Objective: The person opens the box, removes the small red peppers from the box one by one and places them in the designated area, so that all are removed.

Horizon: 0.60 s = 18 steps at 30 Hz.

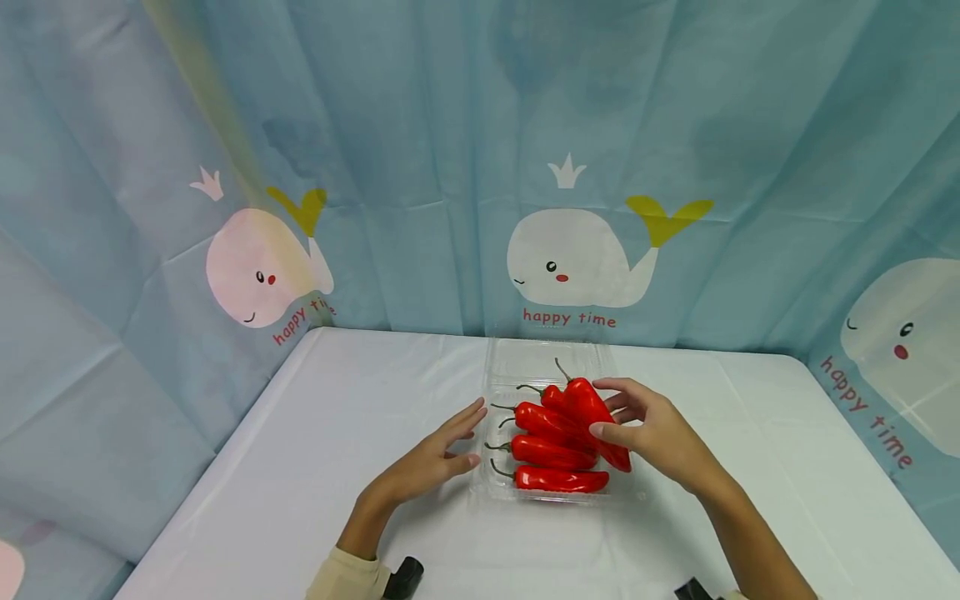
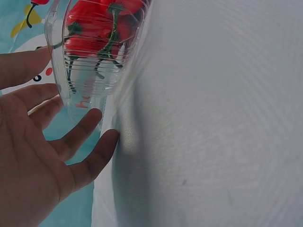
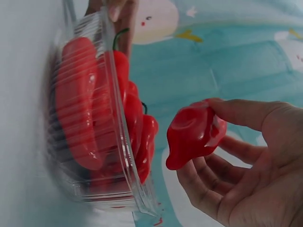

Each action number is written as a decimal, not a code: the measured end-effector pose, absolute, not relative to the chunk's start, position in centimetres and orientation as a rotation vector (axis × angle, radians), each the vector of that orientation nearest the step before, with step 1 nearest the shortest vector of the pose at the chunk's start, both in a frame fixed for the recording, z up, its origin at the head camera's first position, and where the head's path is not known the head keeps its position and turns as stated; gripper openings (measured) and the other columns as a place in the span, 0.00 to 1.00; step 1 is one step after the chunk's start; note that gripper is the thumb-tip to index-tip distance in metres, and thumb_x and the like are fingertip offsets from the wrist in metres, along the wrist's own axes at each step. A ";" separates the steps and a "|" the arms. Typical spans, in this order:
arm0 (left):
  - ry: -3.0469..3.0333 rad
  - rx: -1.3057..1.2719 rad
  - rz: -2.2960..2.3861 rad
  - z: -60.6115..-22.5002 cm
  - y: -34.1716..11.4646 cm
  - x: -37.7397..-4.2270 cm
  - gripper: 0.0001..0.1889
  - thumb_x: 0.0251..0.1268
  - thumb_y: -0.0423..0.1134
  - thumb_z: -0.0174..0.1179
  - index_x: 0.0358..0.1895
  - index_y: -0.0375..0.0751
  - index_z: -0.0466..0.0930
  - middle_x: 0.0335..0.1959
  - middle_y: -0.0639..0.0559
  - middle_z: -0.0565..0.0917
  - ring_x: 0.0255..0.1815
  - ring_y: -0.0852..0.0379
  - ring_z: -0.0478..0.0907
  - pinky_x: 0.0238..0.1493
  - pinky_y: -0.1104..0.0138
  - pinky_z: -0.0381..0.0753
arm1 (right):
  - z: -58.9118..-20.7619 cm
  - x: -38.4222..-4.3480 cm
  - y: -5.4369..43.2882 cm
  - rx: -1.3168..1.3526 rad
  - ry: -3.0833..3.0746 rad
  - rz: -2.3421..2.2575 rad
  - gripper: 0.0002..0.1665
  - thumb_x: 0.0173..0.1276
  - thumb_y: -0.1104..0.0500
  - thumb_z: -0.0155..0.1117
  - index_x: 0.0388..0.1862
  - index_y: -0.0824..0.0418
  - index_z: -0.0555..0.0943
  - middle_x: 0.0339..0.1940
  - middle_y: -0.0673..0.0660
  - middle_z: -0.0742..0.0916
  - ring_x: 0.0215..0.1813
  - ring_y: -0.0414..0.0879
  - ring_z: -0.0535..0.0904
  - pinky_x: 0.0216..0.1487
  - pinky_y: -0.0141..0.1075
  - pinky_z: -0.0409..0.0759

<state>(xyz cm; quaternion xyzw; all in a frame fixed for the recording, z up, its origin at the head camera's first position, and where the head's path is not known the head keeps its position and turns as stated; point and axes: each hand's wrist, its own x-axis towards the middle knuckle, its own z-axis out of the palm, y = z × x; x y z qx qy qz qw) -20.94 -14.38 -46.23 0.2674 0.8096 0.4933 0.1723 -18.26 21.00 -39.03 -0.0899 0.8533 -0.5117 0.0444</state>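
Note:
A clear plastic clamshell box (image 1: pixel 542 495) holds several glossy red chili peppers (image 1: pixel 553 452) with green stems, laid side by side with the stems to the left. My right hand (image 1: pixel 663 437) pinches another red pepper (image 3: pixel 191 135) between thumb and fingers, just over the box's right side. In the right wrist view this pepper is seen tip-on, apart from those in the box. By the box's left wall is my left hand (image 1: pixel 427 465), its fingers spread and holding nothing. The left wrist view has its thumb and fingertips (image 2: pixel 96 116) right at the box's rim.
The box's lid (image 1: pixel 543 360) lies folded back toward the far edge of the white-covered table (image 1: pixel 337 417). Behind and beside the table hangs a blue curtain (image 1: pixel 420 233) printed with whales. A dark wrist mount (image 1: pixel 403 577) sits on my left sleeve.

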 end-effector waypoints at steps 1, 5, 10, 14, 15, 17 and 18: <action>2.298 0.759 1.399 -46.2 -14.4 -20.9 0.38 0.81 0.40 0.57 0.87 0.46 0.51 0.90 0.51 0.46 0.81 0.36 0.63 0.73 0.38 0.73 | -39.0 -18.3 21.1 -0.266 2.605 -1.570 0.39 0.69 0.53 0.76 0.76 0.56 0.73 0.60 0.62 0.85 0.55 0.54 0.84 0.44 0.42 0.90; 2.300 0.760 1.399 -46.1 -14.4 -20.9 0.38 0.81 0.40 0.57 0.87 0.45 0.51 0.90 0.50 0.46 0.80 0.35 0.64 0.72 0.39 0.73 | -38.8 -18.4 21.4 -0.235 2.575 -1.611 0.38 0.70 0.54 0.75 0.77 0.55 0.73 0.60 0.63 0.85 0.53 0.55 0.85 0.43 0.42 0.90; 2.298 0.762 1.400 -46.1 -14.4 -20.9 0.38 0.81 0.39 0.57 0.87 0.45 0.51 0.90 0.49 0.46 0.81 0.35 0.63 0.72 0.37 0.72 | -38.9 -18.5 21.8 -0.210 2.558 -1.640 0.38 0.71 0.54 0.74 0.77 0.56 0.72 0.61 0.64 0.84 0.52 0.54 0.85 0.42 0.42 0.90; 2.290 0.761 1.405 -46.1 -14.4 -20.9 0.38 0.81 0.39 0.57 0.87 0.45 0.51 0.90 0.49 0.45 0.81 0.35 0.63 0.73 0.37 0.72 | -39.1 -18.5 22.1 -0.192 2.561 -1.646 0.38 0.71 0.54 0.74 0.77 0.57 0.72 0.61 0.65 0.84 0.52 0.54 0.85 0.42 0.42 0.90; 2.289 0.761 1.405 -46.1 -14.4 -20.9 0.38 0.81 0.39 0.57 0.87 0.45 0.51 0.90 0.50 0.45 0.81 0.35 0.63 0.73 0.37 0.71 | -39.2 -18.5 22.1 -0.186 2.562 -1.645 0.38 0.71 0.54 0.74 0.77 0.57 0.72 0.61 0.65 0.84 0.52 0.54 0.85 0.42 0.42 0.90; 2.290 0.760 1.404 -46.1 -14.3 -20.9 0.38 0.81 0.39 0.57 0.87 0.45 0.51 0.90 0.50 0.46 0.81 0.35 0.63 0.73 0.37 0.71 | -39.3 -18.5 22.1 -0.175 2.562 -1.643 0.38 0.71 0.54 0.74 0.77 0.57 0.72 0.61 0.65 0.84 0.52 0.55 0.85 0.42 0.42 0.90; 2.289 0.759 1.405 -46.1 -14.4 -20.9 0.38 0.81 0.39 0.57 0.87 0.45 0.51 0.90 0.50 0.46 0.81 0.35 0.63 0.73 0.37 0.71 | -39.3 -18.6 22.2 -0.169 2.564 -1.640 0.39 0.71 0.54 0.74 0.77 0.57 0.72 0.61 0.65 0.84 0.52 0.54 0.85 0.42 0.42 0.90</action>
